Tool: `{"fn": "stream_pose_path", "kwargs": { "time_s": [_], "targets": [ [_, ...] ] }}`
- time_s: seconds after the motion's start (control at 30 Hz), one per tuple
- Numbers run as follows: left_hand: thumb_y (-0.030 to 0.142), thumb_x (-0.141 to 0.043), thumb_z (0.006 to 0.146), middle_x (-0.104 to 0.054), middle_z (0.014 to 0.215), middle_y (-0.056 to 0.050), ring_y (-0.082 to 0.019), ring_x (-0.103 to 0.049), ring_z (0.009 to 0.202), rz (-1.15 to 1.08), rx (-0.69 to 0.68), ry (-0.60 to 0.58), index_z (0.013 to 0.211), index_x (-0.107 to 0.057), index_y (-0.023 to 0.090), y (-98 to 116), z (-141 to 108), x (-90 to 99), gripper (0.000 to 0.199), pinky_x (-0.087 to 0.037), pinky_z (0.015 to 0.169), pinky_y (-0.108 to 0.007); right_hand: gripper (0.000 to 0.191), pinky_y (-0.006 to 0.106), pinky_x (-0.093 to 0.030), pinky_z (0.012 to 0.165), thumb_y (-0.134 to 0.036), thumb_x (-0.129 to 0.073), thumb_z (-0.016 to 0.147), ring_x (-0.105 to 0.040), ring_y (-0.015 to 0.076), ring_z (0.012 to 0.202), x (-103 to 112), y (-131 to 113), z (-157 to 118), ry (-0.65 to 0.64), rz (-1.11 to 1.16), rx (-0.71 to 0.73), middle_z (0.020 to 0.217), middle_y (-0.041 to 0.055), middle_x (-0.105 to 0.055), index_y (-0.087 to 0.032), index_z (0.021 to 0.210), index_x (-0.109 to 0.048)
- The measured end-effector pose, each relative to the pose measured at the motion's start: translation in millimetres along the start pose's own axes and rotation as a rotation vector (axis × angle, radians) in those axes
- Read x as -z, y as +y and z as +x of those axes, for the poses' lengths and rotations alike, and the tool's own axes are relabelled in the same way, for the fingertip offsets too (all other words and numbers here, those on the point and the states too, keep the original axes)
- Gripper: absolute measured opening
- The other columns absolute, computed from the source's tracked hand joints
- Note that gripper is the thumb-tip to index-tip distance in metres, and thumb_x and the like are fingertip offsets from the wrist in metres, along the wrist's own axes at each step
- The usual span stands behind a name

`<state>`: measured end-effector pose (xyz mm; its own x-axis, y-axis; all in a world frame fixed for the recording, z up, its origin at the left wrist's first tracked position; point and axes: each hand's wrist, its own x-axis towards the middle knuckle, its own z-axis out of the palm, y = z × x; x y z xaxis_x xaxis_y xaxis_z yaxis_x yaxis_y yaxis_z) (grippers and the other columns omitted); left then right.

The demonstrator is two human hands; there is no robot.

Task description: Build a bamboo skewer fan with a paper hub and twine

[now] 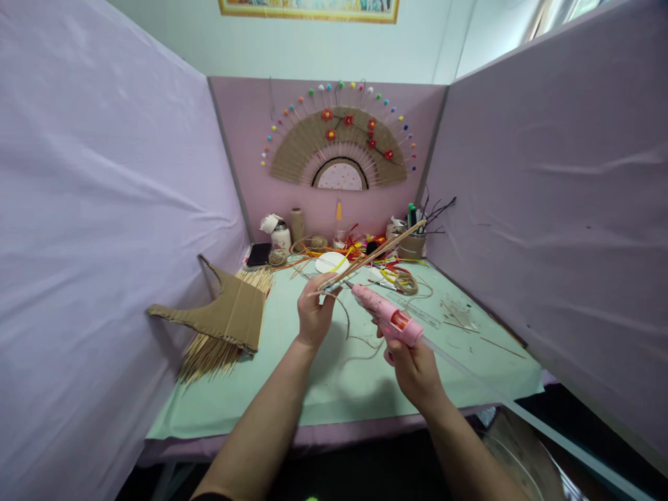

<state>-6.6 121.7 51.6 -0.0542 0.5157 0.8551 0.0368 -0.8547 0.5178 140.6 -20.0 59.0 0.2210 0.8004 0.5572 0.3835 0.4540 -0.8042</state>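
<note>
My left hand is closed around one end of a bundle of thin wooden sticks, which slants up to the right above the table. A length of twine hangs from the held end. In my right hand is a pink hot glue gun, its handle gripped and its nozzle close to the held end of the sticks. Whether the nozzle touches them I cannot tell. A long clear glue stick trails from the gun's back toward the lower right.
A cut cardboard piece lies over many thin sticks at left. Jars, a pot of pens, twine balls, a white disc and coloured strips line the back. A decorated fan hangs on the rear panel.
</note>
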Motion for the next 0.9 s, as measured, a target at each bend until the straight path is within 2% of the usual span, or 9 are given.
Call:
{"fn": "stream_pose_path", "kwargs": {
  "time_s": [0.27,0.5,0.9],
  "targets": [
    [0.028,-0.067,0.087,-0.072,0.105,-0.007,-0.021,-0.067,0.101,0.025,0.011,-0.002,0.107,-0.069,0.021,1,1,0.2,0.021,-0.053,0.092,-0.039,0.033,0.030,-0.043,0.055,-0.048,-0.049,0.090,-0.052,0.0180,0.069,1,9,0,0.011,0.004,-0.036,0.083,0.0061,-0.057,-0.019,0.086,-0.063],
    [0.029,-0.067,0.087,-0.072,0.104,-0.007,-0.021,-0.068,0.100,0.026,0.017,0.004,0.105,-0.069,0.022,1,1,-0.3,0.020,-0.054,0.091,-0.038,0.032,0.029,-0.043,0.055,-0.044,-0.048,0.091,-0.051,0.0166,0.070,2,9,0,-0.009,0.025,-0.050,0.089,0.0064,-0.057,-0.018,0.100,-0.065],
    [0.031,-0.067,0.087,-0.072,0.104,-0.008,-0.022,-0.068,0.099,0.015,0.033,0.003,0.106,-0.069,0.021,-2,0,-0.7,0.022,-0.054,0.091,-0.039,0.031,0.030,-0.043,0.055,-0.047,-0.051,0.090,-0.052,0.0174,0.070,2,13,2,0.033,0.046,-0.050,0.087,0.0066,-0.057,-0.018,0.088,-0.063]
  ]
}}
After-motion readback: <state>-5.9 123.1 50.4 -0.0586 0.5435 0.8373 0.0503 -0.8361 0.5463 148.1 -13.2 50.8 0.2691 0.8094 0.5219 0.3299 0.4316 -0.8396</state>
